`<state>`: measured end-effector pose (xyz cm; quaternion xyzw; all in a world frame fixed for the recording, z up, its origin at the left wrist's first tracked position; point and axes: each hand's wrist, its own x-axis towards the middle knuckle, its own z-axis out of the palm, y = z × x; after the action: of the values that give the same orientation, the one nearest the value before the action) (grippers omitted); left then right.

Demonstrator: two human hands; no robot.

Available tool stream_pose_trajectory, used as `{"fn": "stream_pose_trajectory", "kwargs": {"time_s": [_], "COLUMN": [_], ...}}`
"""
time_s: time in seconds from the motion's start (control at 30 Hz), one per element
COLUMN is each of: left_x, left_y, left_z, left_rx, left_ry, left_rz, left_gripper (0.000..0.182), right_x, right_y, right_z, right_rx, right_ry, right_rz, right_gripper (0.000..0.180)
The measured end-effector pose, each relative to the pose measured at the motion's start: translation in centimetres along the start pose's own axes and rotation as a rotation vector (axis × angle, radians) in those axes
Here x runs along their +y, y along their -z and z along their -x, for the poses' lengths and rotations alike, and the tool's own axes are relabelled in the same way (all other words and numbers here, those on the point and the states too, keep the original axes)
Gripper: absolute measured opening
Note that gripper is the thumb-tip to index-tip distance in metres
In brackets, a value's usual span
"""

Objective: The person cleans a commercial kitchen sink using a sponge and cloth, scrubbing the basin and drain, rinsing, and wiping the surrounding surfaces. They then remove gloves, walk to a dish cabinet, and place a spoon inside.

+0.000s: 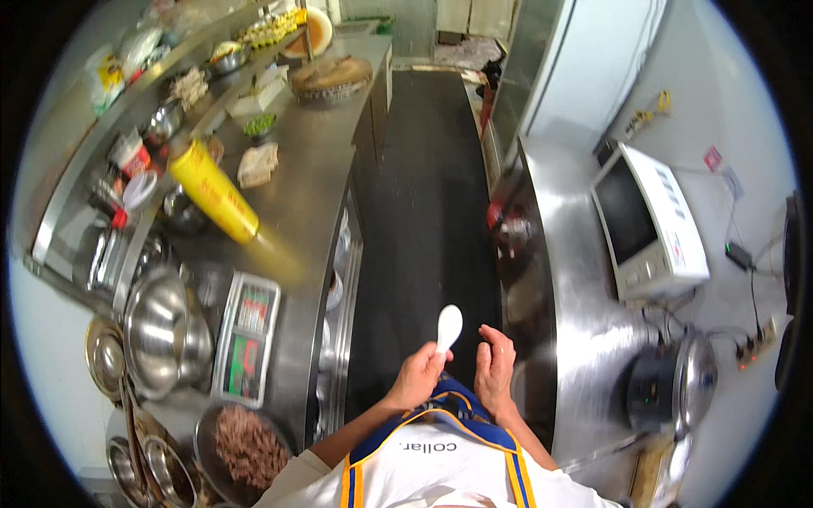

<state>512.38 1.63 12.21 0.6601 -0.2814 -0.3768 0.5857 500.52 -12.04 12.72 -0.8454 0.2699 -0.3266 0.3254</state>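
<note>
My left hand point(416, 378) grips the handle of a white soup spoon point(450, 322), bowl end pointing away from my body. Beside it, my right hand point(495, 365) is raised with nothing in it, its fingers slightly bent and a little apart. Both hands are in front of my blue apron point(378, 438), above the dark floor mat point(425, 190) of the aisle. To the left, a steel bowl of brownish chopped meat point(251, 447) stands near the counter's edge. A digital scale point(246, 340) sits just beyond that bowl.
A steel counter point(305, 159) on the left carries a yellow cling film box point(216, 190), a folded cloth point(258, 165), a round wooden chopping block point(331, 76) and large steel bowls point(162, 336). The right-hand counter point(565, 209) holds a white microwave point(654, 222) and an electric cooker point(670, 384).
</note>
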Motion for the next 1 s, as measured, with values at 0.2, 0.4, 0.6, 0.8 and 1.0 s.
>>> {"fn": "stream_pose_trajectory", "kwargs": {"time_s": [0.2,0.4,0.6,0.8,1.0], "left_x": [3.1,4.7,10.0,13.0,15.3], "left_y": [3.6,11.9,15.9,22.5,26.3], "left_z": [-17.2,-34.1,-58.6,-75.2,-95.0], "left_rx": [-0.012,-0.133,-0.062,0.143,0.146], "left_ry": [0.052,0.075,-0.298,-0.234,-0.149], "left_rz": [-0.364,-0.216,-0.191,-0.215,-0.227], "left_gripper": [0.023,0.028,0.028,0.022,0.027], "right_x": [-0.8,9.5,48.1,49.9,52.7], "right_y": [-6.4,-19.1,-26.5,-29.3,-33.2], "right_z": [-24.3,-43.8,-56.8,-62.3,-77.4], "right_rx": [-0.29,-0.875,-0.87,-0.833,-0.742], "right_ry": [0.391,-0.173,-0.109,-1.24,-1.299], "right_rz": [0.086,-0.601,0.396,0.011,-0.081], "right_gripper": [0.038,0.046,0.041,0.034,0.029]}}
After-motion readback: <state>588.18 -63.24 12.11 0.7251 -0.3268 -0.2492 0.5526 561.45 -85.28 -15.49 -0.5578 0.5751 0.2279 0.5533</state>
